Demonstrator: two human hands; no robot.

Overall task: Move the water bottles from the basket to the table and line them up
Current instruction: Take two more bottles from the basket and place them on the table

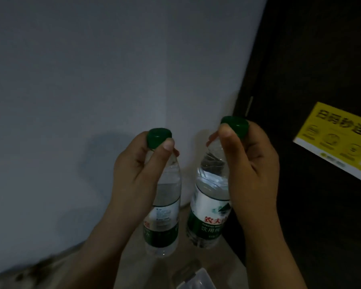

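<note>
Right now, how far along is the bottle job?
Done: no lined-up bottle shows yet. In hand: the left hand grips the left water bottle at its cap, the right hand the right water bottle. Left: setting both down in line; whether more remain cannot be seen.

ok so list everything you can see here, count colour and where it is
left bottle: 1, clear, green cap, green-white label, left of centre
right bottle: 1, clear, green cap, green-white label with red characters, right of centre, apart from the other
wall: 1, pale grey, left and top
door: 1, dark brown, right side
sticker: 1, yellow with black print, on the door at the right edge
plastic container: 1, pale translucent, only a corner shows at the bottom edge
surface: 1, beige, below the bottles
mottled patch: 1, grey-brown, bottom left, too blurred to identify
left hand: 1, fingers pinch the left bottle's neck
right hand: 1, fingers pinch the right bottle's neck
</note>
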